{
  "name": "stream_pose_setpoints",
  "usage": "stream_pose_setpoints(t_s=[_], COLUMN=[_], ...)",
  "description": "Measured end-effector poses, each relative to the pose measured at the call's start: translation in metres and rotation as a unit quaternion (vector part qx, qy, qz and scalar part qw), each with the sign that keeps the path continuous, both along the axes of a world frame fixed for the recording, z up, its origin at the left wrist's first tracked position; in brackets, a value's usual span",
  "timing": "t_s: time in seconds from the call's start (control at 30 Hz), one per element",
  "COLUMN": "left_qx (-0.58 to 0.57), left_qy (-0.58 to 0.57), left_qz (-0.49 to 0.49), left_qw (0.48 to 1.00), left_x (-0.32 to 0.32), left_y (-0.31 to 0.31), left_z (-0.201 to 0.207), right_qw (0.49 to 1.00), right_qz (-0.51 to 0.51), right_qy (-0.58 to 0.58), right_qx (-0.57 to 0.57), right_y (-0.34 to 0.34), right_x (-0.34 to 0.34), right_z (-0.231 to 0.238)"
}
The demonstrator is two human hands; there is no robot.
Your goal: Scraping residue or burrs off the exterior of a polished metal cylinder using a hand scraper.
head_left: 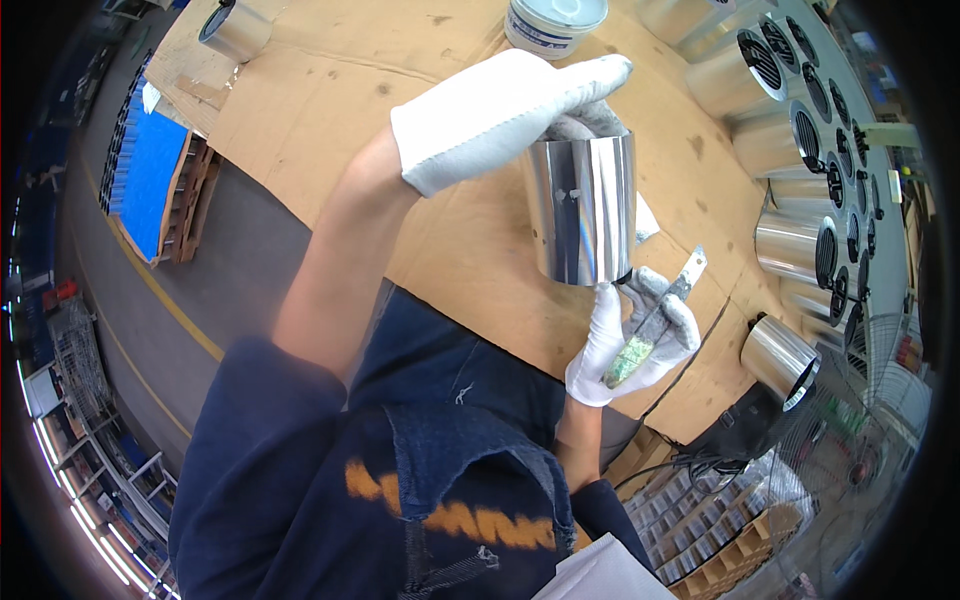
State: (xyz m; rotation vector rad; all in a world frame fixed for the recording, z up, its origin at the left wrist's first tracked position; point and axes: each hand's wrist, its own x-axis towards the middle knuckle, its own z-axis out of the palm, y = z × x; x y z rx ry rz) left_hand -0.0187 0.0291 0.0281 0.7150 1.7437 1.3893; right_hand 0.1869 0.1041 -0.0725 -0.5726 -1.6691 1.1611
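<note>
I view a metal cylinder (585, 212) held above the cardboard-covered surface (320, 130); left hand (505, 112), fingers gripping its upper rim; right hand (640, 338), fingers round a scraper (628, 362), thumb at the lower rim; I judge the cylinder light, stiff, slippery, best held by both rims.

Left arm crossing up from lower left: dark sleeve (265, 430) ending near elbow, bare forearm (345, 260) slanting to upper centre. Left hand (495, 115), white-gloved, back of hand showing, one digit stretched toward upper right, grey-smudged fingers (595, 118) bent down, gripping. Right hand (632, 345), right of centre: palm turned up, thumb raised, stained fingers curled closed, short bare wrist (578, 435) below.
</note>
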Motion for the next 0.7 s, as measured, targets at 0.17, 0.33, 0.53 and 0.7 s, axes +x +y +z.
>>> stream_pose_setpoints(t_s=[0.17,0.33,0.53,0.7], left_qx=[0.045,0.011,-0.028,-0.037], left_qy=[0.139,0.253,0.226,0.36], left_qz=[-0.058,-0.07,-0.039,0.026], left_qw=[0.988,0.965,0.973,0.932], left_x=[-0.001,0.002,0.013,0.055], left_y=[0.008,0.004,0.0,-0.024], left_z=[-0.013,-0.006,0.0,0.014], right_qw=[1.0,1.0,1.0,1.0], right_qz=[-0.02,-0.007,-0.015,0.006], right_qy=[-0.024,-0.016,-0.005,0.002], right_qx=[0.003,-0.001,-0.014,-0.029], right_y=[0.007,0.004,0.007,0.006], right_x=[0.007,0.004,0.001,0.001], right_z=[-0.003,-0.002,-0.003,0.001])
